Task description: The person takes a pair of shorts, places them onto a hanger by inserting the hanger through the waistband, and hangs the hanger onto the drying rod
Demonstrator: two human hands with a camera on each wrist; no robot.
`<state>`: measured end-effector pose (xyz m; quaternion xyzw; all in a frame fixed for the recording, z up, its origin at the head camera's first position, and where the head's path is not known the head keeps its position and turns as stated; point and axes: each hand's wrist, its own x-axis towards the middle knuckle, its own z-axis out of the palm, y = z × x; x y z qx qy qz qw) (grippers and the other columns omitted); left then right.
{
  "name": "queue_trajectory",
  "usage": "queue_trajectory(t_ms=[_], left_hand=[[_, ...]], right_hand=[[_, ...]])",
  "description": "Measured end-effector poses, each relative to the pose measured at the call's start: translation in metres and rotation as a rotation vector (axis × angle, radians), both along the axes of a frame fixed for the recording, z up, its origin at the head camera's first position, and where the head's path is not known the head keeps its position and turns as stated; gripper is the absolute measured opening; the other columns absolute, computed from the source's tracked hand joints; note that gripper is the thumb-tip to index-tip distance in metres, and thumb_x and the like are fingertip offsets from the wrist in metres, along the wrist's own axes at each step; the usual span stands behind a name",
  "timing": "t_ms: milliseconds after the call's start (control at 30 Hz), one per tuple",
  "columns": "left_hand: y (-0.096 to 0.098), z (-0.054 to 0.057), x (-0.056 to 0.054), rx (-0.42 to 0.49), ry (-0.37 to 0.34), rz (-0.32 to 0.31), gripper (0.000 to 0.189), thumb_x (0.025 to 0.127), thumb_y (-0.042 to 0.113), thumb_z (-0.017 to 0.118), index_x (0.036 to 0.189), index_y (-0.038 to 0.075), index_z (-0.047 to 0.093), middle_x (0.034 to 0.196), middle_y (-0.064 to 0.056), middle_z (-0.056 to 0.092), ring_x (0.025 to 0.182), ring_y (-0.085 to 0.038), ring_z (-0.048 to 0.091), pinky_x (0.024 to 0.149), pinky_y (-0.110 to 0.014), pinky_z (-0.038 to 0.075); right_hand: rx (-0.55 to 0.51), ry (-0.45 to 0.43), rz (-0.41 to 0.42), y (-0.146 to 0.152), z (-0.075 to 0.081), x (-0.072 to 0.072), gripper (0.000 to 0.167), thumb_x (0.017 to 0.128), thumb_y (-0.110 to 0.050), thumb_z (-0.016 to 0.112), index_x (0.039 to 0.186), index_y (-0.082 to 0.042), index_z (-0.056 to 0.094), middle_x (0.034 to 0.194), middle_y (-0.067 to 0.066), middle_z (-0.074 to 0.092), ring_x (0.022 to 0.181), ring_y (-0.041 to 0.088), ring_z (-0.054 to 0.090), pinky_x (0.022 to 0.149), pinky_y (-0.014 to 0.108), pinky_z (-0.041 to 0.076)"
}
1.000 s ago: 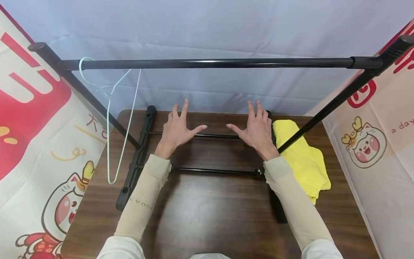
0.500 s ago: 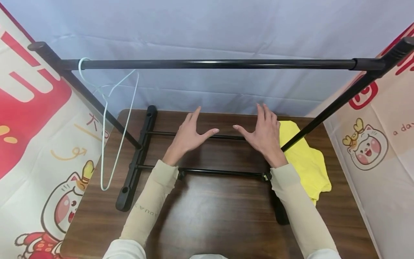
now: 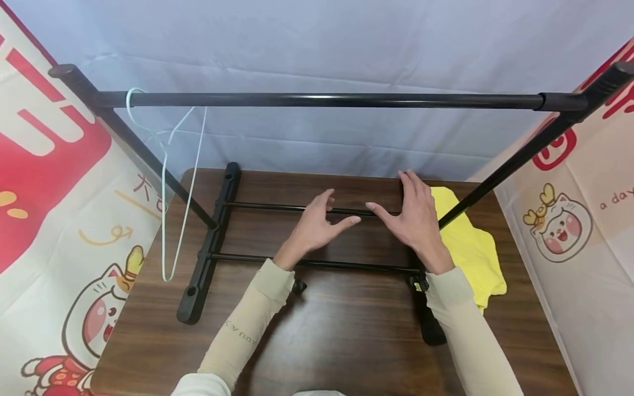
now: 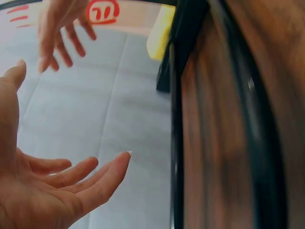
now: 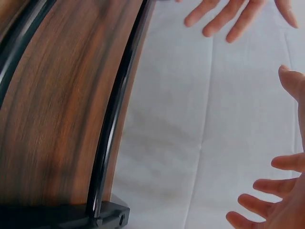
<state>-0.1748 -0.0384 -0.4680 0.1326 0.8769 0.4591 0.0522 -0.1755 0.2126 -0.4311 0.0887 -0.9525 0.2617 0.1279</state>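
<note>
My left hand (image 3: 313,224) hovers over the middle of the black rack's (image 3: 317,99) base, thumb out toward the right and fingers loosely bent, holding nothing. Facing it, my right hand (image 3: 415,218) is spread near the rack's right foot, its thumb pointing left, also holding nothing. A gap separates the two thumbs. Just right of the right hand, a folded yellow cloth (image 3: 465,247) lies on the table, partly behind the rack's right post. Both wrist views show the relaxed, parted fingers of the left hand (image 4: 62,191) and the right hand (image 5: 271,200).
A pale mint clothes hanger (image 3: 165,220) hangs at the left end of the top rail. Two thin black crossbars (image 3: 346,265) join the rack's feet on the brown wooden table (image 3: 337,330). Fabric walls stand behind and at both sides, the side ones printed with cartoons.
Both hands have moved right and slightly nearer the body, the left one farther, so the gap between them has narrowed. The left fingers have bent more. The hanger has swung slightly.
</note>
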Motion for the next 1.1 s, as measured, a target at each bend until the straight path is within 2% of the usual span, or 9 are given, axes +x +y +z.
queue_trajectory(t_ms=[167,300,400,567,633,700,833,967,1100], left_hand=[[0.025,-0.005,0.011,0.052,-0.056,-0.02,0.095,0.092,0.069,0.068,0.161,0.011,0.039,0.155,-0.011,0.054,0.132,-0.031,0.063,0.094,-0.04,0.062],[0.049,-0.015,0.026,0.077,-0.097,-0.074,0.085,0.092,0.07,0.067,0.152,0.011,0.052,0.146,-0.011,0.062,0.119,-0.027,0.072,0.092,-0.036,0.062],[0.065,-0.024,0.036,0.074,-0.107,-0.113,0.08,0.092,0.07,0.067,0.148,0.012,0.057,0.143,-0.01,0.065,0.116,-0.021,0.073,0.093,-0.032,0.06],[0.084,-0.037,0.049,0.102,-0.114,-0.13,0.08,0.093,0.064,0.07,0.152,0.013,0.053,0.144,-0.007,0.066,0.122,-0.015,0.069,0.097,-0.03,0.059],[0.093,-0.041,0.055,0.124,-0.141,-0.134,0.082,0.093,0.065,0.069,0.155,0.015,0.049,0.141,-0.006,0.067,0.12,-0.013,0.07,0.096,-0.029,0.059],[0.101,-0.044,0.06,0.147,-0.176,-0.136,0.085,0.093,0.065,0.07,0.157,0.015,0.046,0.137,-0.005,0.07,0.117,-0.012,0.07,0.094,-0.027,0.058],[0.118,-0.05,0.067,0.195,-0.219,-0.127,0.084,0.092,0.063,0.072,0.156,0.014,0.046,0.13,-0.004,0.073,0.112,-0.011,0.072,0.089,-0.023,0.058],[0.132,-0.053,0.071,0.269,-0.238,-0.112,0.076,0.092,0.057,0.076,0.15,0.013,0.053,0.125,-0.005,0.076,0.103,-0.004,0.072,0.082,-0.019,0.057],[0.143,-0.052,0.074,0.353,-0.279,-0.129,0.071,0.092,0.053,0.077,0.147,0.013,0.058,0.124,-0.003,0.076,0.1,0.003,0.069,0.079,-0.017,0.057]], right_hand=[[-0.004,0.013,0.046,0.012,0.002,0.014,0.096,0.092,-0.057,0.076,0.161,-0.005,0.037,0.168,0.023,0.034,0.154,0.048,0.032,0.121,0.069,0.029],[-0.013,0.056,0.072,0.025,-0.004,0.03,0.087,0.091,-0.047,0.08,0.157,-0.003,0.044,0.163,0.025,0.041,0.15,0.048,0.038,0.117,0.069,0.035],[-0.045,0.13,0.071,0.034,-0.011,0.04,0.078,0.088,-0.035,0.086,0.149,0.0,0.054,0.156,0.026,0.051,0.144,0.048,0.045,0.114,0.068,0.038],[-0.083,0.271,0.072,0.044,-0.018,0.052,0.061,0.081,-0.02,0.09,0.133,0.003,0.066,0.136,0.026,0.066,0.127,0.045,0.058,0.106,0.062,0.046],[-0.094,0.302,0.055,0.049,-0.019,0.057,0.055,0.079,-0.017,0.091,0.127,0.002,0.07,0.127,0.025,0.07,0.119,0.042,0.063,0.101,0.055,0.049],[-0.104,0.319,0.027,0.055,-0.021,0.063,0.047,0.078,-0.014,0.091,0.12,0.001,0.073,0.118,0.022,0.074,0.111,0.039,0.066,0.099,0.039,0.051],[-0.124,0.344,-0.025,0.066,-0.022,0.072,0.036,0.078,-0.01,0.089,0.107,0.003,0.072,0.101,0.021,0.074,0.093,0.036,0.067,0.089,0.018,0.043],[-0.14,0.361,-0.065,0.075,-0.022,0.076,0.034,0.08,-0.009,0.088,0.103,0.005,0.068,0.094,0.023,0.071,0.084,0.037,0.063,0.083,0.023,0.04],[-0.151,0.373,-0.122,0.084,-0.024,0.077,0.029,0.083,-0.008,0.086,0.1,0.006,0.069,0.092,0.024,0.071,0.082,0.038,0.062,0.081,0.024,0.04]])
